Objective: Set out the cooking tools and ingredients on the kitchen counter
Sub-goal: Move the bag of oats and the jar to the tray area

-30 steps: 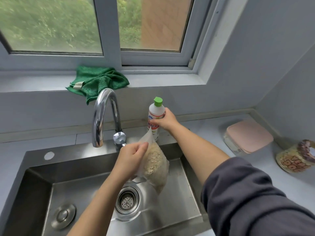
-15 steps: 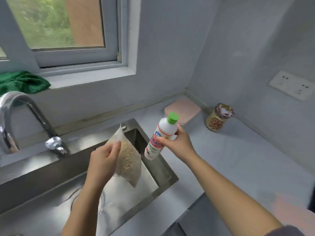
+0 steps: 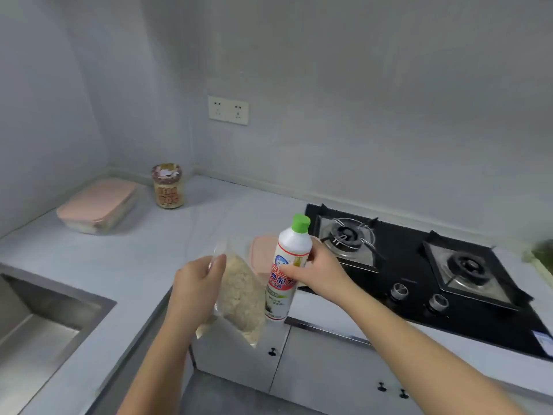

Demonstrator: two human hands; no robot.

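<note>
My left hand (image 3: 196,284) grips the top of a clear plastic bag (image 3: 241,298) filled with beige grain, which hangs in the air over the counter's inner corner. My right hand (image 3: 318,272) holds a white bottle (image 3: 285,265) with a green cap and a red label, upright and off the counter, just right of the bag. A pink-lidded container (image 3: 259,254) lies on the grey counter (image 3: 149,250) behind the bag and bottle, mostly hidden by them.
A larger pink-lidded box (image 3: 97,205) and a labelled jar (image 3: 168,187) stand in the far corner. A black two-burner gas hob (image 3: 419,265) fills the right. The steel sink (image 3: 39,322) is at lower left. Something green (image 3: 543,256) lies at the right edge. A wall socket (image 3: 228,110) is above.
The view has swung right from the sink and window to the hob side. Both hands carried the bag and the bottle away from the sink to above the counter corner.
</note>
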